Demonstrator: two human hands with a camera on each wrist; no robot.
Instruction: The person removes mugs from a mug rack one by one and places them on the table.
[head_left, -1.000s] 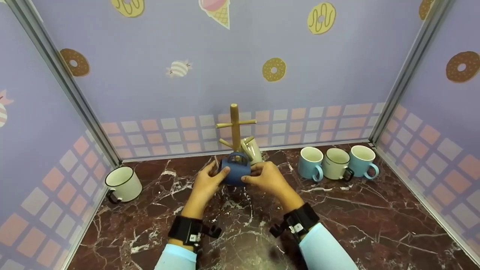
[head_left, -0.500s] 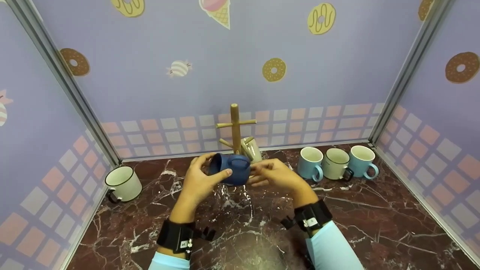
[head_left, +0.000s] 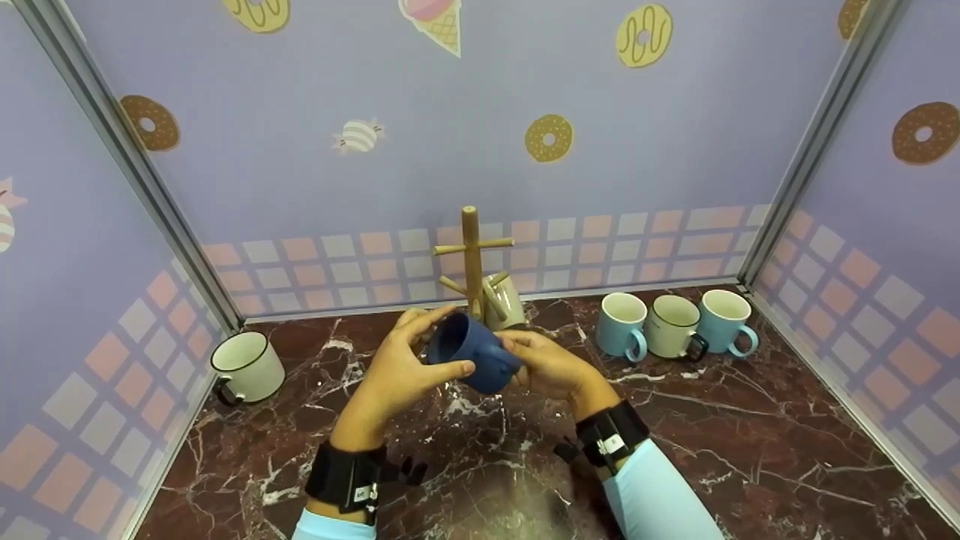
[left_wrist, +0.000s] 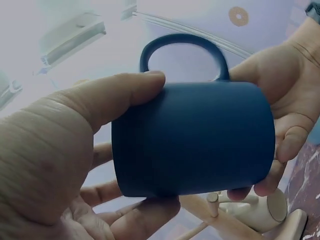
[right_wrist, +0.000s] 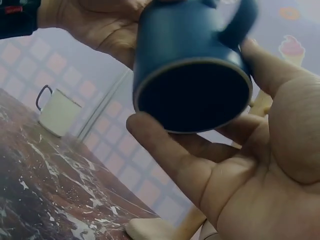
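A dark blue mug (head_left: 480,356) is held tilted above the tabletop, its mouth toward the left and its handle toward the right. My left hand (head_left: 397,364) grips it near the rim, thumb on one side and fingers on the other. At the base end my right hand (head_left: 551,364) holds it too; in the right wrist view its thumb lies by the handle (right_wrist: 240,22) and its fingers under the base. Just behind stands a wooden mug tree (head_left: 471,255) with short pegs. A cream mug (head_left: 506,301) hangs tilted on a lower right peg.
On the right stand two light blue mugs (head_left: 621,334) (head_left: 720,330) with a cream, black-rimmed mug (head_left: 670,334) between them. Another cream mug (head_left: 251,375) with a black handle sits at the far left. Patterned walls (head_left: 300,187) enclose the dark marbled tabletop (head_left: 465,465).
The mug has turned from mouth up to mouth left, its handle swinging right. My right hand came off its side, then took it again near the base and handle.
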